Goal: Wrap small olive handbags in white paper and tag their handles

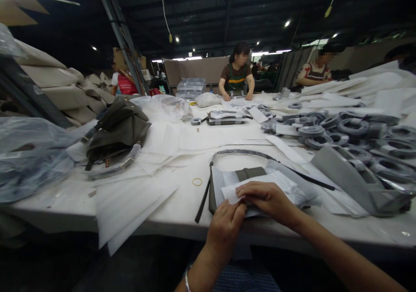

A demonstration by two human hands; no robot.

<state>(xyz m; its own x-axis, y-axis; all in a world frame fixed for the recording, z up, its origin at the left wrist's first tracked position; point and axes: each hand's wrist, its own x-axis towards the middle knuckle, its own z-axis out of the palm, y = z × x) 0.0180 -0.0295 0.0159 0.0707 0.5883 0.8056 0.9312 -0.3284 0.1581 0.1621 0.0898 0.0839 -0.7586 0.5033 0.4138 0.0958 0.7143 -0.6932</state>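
Note:
A dark olive handbag (250,173) lies at the table's front edge, partly covered by white wrapping sheet (286,181). Its wrapped shoulder strap (240,152) arches behind it, and a dark strap end hangs off to the left. My right hand (271,199) rests over the bag, fingers closed on a small folded white sheet (230,193). Close against it, my left hand (225,222) pinches the lower edge of the same sheet. The fingertips overlap and hide the exact grip.
Left of the bag are a yellow rubber band (196,182), loose white sheets (130,205) and another olive bag (118,127). Coiled wrapped straps (354,127) pile up at right beside a grey bag piece (344,175). Across the table a co-worker (238,73) handles something flat.

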